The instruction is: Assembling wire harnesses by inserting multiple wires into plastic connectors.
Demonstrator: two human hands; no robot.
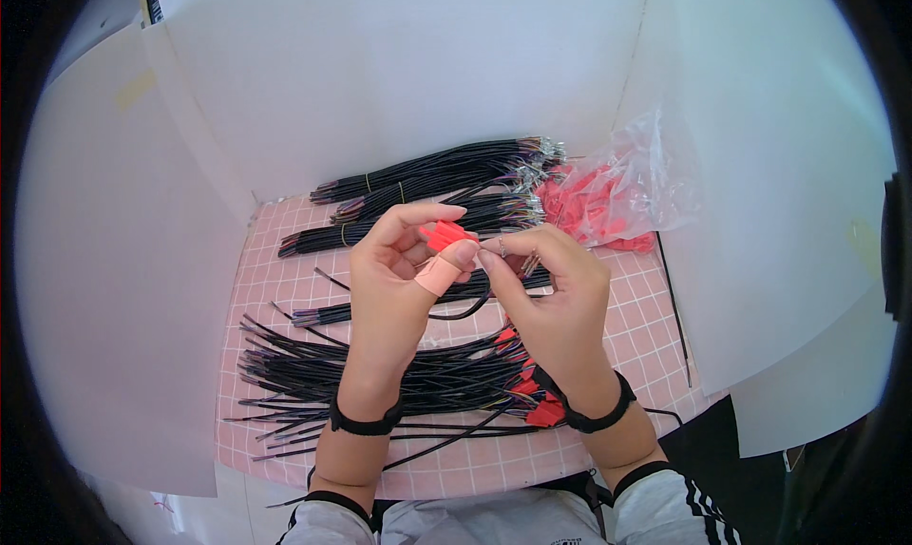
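Observation:
My left hand is closed on a small red plastic connector housing, and tape wraps its thumb. Close beside it, my right hand pinches a thin wire end at the housing's right side. Metal terminals of other wires stick out between my right fingers. A black cable loops down beneath both hands and seems to belong to these wires. Whether the pinched wire sits inside the housing is hidden by my fingertips. Under my forearms lies a pile of black cables with red connectors on their right ends.
Bundles of black cables with metal-tipped ends lie at the back of the pink gridded table. A clear plastic bag of red housings stands at the back right. White panels enclose the back and sides.

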